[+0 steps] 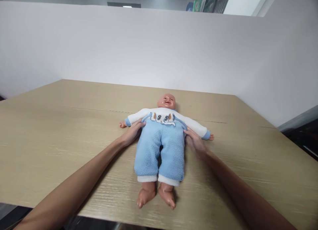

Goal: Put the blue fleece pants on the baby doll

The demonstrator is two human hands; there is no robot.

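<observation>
A baby doll (167,102) lies on its back with its head toward the wall and its bare feet toward me. It wears light blue fleece overalls (149,147) over a white long-sleeved top (139,116) with blue cuffs; an animal face decorates the bib. Both doll arms are stretched outward. At the overalls' left side, just under the doll's arm, my left hand (134,131) has its thumb and fingers closed on the cloth. My right hand (195,139) grips the opposite side at about the same height, slightly blurred. Some fingertips are hidden by the fabric.
The doll rests on a wide wooden table (74,124) with thin seams across its top. A white partition wall (124,48) rises behind it and along the right. Dark objects (304,132) stand beyond the table's right edge.
</observation>
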